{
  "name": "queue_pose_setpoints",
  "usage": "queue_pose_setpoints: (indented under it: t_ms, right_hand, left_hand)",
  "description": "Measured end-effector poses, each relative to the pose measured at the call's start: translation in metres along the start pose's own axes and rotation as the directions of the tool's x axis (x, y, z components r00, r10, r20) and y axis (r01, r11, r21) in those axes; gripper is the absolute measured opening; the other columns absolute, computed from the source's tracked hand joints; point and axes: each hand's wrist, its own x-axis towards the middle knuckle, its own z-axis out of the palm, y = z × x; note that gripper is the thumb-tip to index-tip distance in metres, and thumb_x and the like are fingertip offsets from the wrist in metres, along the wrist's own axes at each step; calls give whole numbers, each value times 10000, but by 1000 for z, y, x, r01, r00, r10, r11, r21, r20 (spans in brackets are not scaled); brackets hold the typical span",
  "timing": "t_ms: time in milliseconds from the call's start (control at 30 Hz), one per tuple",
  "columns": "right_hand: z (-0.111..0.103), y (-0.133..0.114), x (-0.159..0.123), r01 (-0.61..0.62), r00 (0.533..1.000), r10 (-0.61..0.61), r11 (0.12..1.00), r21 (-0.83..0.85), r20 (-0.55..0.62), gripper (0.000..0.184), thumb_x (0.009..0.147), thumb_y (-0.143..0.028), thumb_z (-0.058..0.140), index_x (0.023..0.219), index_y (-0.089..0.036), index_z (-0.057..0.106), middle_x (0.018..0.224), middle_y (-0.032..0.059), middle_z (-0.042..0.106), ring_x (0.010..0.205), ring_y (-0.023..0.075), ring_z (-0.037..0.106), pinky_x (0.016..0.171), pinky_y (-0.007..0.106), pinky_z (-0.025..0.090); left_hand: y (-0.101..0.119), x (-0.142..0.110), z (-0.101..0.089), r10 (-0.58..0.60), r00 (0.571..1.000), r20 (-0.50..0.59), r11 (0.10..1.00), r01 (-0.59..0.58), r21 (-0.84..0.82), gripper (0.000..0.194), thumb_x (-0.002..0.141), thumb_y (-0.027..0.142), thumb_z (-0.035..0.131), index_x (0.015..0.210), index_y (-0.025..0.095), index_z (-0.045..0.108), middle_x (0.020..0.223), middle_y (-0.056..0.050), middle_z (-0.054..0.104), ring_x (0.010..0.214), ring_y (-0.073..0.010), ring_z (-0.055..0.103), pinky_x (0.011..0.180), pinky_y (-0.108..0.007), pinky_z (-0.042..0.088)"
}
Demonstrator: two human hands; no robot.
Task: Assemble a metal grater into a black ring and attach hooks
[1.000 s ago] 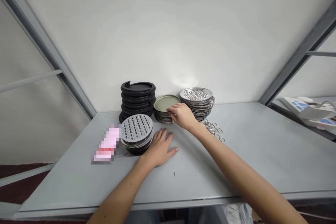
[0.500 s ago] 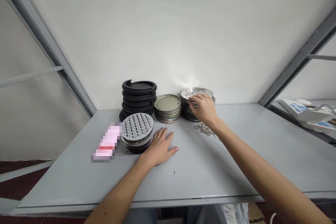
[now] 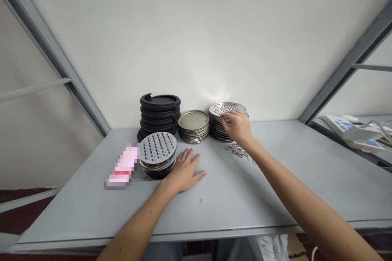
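Note:
My left hand [image 3: 183, 172] lies flat on the table with its fingers spread, holding nothing. Just left of it stands a short stack topped by a grey grater disc [image 3: 158, 148], with dark round pieces at the bottom. My right hand [image 3: 239, 127] is at the back right stack, its thumb and fingers pinched at the near rim of the top silver grater disc [image 3: 228, 108]. Part of that rim is hidden behind the fingers. Below the hand, a loose pile of small wire hooks [image 3: 236, 149] lies on the table.
A tall stack of black notched rings [image 3: 160, 114] and a lower stack of round metal plates [image 3: 194, 120] stand against the wall. A blurred pink item [image 3: 124, 167] lies at left on the grey table [image 3: 245, 212]. White boxes [image 3: 352, 130] sit beyond the right frame post.
The view has shifted slightly, so everything appears a little further left. Both hands keep nearly the same positions on the table and at the stack.

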Motion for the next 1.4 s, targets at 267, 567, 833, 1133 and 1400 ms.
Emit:
queue_pose_setpoints:
  t_ms: [267,567,833,1133,1400]
  right_hand:
    - [16,-40,-7,387,900,-401,916,110,172,396,907,-141,385,1244,-158,593,1213,127,625,1275,298,433,1047,508,371]
    - [22,-56,6,315,866,-323,945,85,380,298,950,-203,425,1002,-203,718,961,73,716,896,213,613,774,320,451]
    - [23,-51,14,284,915,-302,953,104,266,262,945,-196,451,1005,-185,705,948,70,703,878,211,598,772,312,419]
    - [13,-46,13,417,885,-444,889,188,138,211,951,-236,462,1000,-189,662,909,75,678,838,208,574,764,340,435]
    - [-13,-34,-52,469,882,-435,851,237,-181,306,852,-86,569,1130,-215,566,971,87,666,894,219,600,799,379,497]
  left_hand:
    - [2,0,-1,8,1000,-3,1000,-7,21,624,918,527,415,1402,134,381,1529,-198,271,1439,-357,184,1152,-501,208]
    - [6,0,-6,2,1000,17,1000,-3,31,620,920,507,430,1385,98,398,1509,-227,282,1429,-378,200,1155,-495,204]
    - [5,-1,-5,2,1000,15,1000,-2,30,595,915,511,433,1374,133,412,1517,-187,291,1436,-364,187,1157,-491,205]
    - [5,0,-4,5,1000,1,1000,-5,15,596,907,497,455,1366,119,416,1507,-207,297,1431,-375,197,1152,-500,204]
    - [5,2,-1,-5,1000,-28,1000,5,-8,666,877,510,502,1390,107,368,1506,-213,306,1425,-375,222,1146,-499,226]
